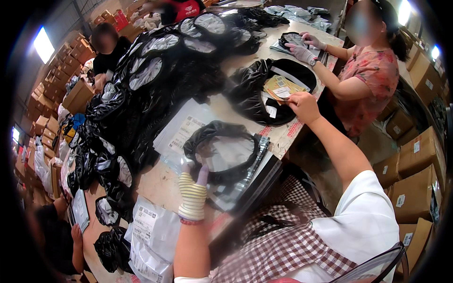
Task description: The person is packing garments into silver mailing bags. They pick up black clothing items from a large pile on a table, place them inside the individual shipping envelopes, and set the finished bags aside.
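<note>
The left hand (pixel 192 193) holds the near rim of a black cover (pixel 214 127) on the tabletop (pixel 158 186); the right hand (pixel 304 106) pinches a yellow card (pixel 282 87), ahead-left of it over 1 black bag (pixel 247 94).

- Site type: packing area in a warehouse or workshop
- Storage: brown cartons (pixel 420 153) stacked high at left, more at right
- Workstation: long shared table (pixel 159 183) with co-workers (pixel 370 70) around it
- Materials: heaped black elastic-edged goods (pixel 188 78) and labelled plastic mailers (pixel 150 236)
</note>
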`<move>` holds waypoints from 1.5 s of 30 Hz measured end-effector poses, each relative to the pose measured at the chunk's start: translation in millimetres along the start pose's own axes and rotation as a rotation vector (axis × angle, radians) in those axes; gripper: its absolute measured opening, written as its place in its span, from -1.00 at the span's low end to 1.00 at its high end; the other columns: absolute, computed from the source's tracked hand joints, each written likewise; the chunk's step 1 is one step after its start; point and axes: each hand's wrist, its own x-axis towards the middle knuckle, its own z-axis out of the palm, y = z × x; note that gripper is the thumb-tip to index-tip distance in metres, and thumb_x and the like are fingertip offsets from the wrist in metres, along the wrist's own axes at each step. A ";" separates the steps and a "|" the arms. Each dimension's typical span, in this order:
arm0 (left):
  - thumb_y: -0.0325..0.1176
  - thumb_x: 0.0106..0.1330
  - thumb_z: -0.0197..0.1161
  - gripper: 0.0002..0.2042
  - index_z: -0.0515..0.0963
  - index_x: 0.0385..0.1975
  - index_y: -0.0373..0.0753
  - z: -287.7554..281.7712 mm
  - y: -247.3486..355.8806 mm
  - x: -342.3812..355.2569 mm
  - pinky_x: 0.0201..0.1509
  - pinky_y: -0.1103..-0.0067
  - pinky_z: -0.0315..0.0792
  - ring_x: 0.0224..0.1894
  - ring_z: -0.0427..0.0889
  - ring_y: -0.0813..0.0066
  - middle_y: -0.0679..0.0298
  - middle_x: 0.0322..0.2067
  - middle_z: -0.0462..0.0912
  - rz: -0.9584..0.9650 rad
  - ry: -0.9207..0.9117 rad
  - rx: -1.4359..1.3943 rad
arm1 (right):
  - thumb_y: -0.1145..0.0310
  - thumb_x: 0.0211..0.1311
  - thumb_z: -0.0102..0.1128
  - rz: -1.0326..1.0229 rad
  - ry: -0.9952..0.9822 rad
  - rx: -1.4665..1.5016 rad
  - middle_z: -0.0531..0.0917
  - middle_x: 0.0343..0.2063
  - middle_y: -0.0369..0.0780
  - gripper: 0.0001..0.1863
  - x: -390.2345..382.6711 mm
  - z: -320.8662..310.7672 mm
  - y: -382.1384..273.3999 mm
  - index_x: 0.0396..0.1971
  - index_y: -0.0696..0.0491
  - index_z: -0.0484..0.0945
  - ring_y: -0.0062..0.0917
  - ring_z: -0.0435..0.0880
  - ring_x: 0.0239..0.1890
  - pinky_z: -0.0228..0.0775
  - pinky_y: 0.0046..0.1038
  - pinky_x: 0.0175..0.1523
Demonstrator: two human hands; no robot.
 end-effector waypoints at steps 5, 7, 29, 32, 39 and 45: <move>-0.44 0.38 0.40 -0.75 0.57 -0.04 -0.38 -2.3 -1.0 -0.4 0.00 0.49 0.53 -0.14 0.62 0.43 0.17 -0.21 0.68 -0.101 -0.029 0.019 | 0.38 0.20 0.34 -0.091 -0.221 -0.169 0.75 -0.33 -0.13 -0.89 21.7 -18.1 -0.9 -0.41 0.10 0.72 -0.17 0.74 -0.22 0.58 -0.20 -0.04; -0.46 0.38 0.39 -0.77 0.56 -0.05 -0.35 -6.8 -3.3 -3.6 -0.04 0.53 0.52 -0.16 0.60 0.49 0.22 -0.23 0.67 -0.116 -0.030 -0.020 | 0.42 0.22 0.37 -0.015 -0.201 -0.352 0.79 -0.22 -0.15 -0.88 45.0 -52.6 -61.4 -0.32 0.15 0.73 -0.19 0.75 -0.15 0.60 -0.21 -0.01; -0.36 0.33 0.23 -0.66 0.62 0.09 -0.25 20.2 35.6 -7.9 0.25 0.18 0.39 0.10 0.60 -0.01 0.02 0.06 0.65 0.550 -0.252 0.693 | 0.36 0.15 0.34 -0.464 0.000 0.452 0.71 -0.10 -0.09 -0.74 -6.8 -38.3 -257.9 -0.19 0.15 0.65 -0.21 0.73 -0.01 0.60 -0.28 0.02; -0.39 0.37 0.22 -0.69 0.61 0.09 -0.25 23.5 13.2 -10.0 0.30 0.20 0.40 0.12 0.60 -0.02 -0.01 0.11 0.60 0.586 -0.183 0.756 | 0.05 0.28 0.40 -0.261 -0.277 0.481 0.45 0.34 0.13 -0.24 -21.3 -8.4 -264.4 0.32 0.22 0.40 0.11 0.41 0.39 0.21 0.01 0.46; -0.50 0.51 0.11 -0.66 0.45 0.24 -0.40 10.7 13.1 -5.6 0.29 0.42 0.46 0.16 0.59 0.29 0.00 0.13 0.60 0.105 0.109 0.158 | -0.17 0.16 0.43 -0.127 -0.488 0.389 0.16 0.55 0.12 0.05 -22.4 5.5 -272.6 0.52 0.12 0.23 0.20 0.18 0.53 -0.05 0.12 0.57; -0.47 0.46 0.24 -0.69 0.50 0.17 -0.31 8.6 7.2 -5.8 0.04 0.44 0.54 -0.07 0.66 0.34 0.10 -0.08 0.70 0.034 0.078 0.024 | 0.14 0.09 0.45 -0.140 -0.451 0.213 0.34 0.48 0.05 -0.21 -16.1 15.0 -279.3 0.36 0.05 0.48 0.14 0.38 0.41 0.31 0.05 0.37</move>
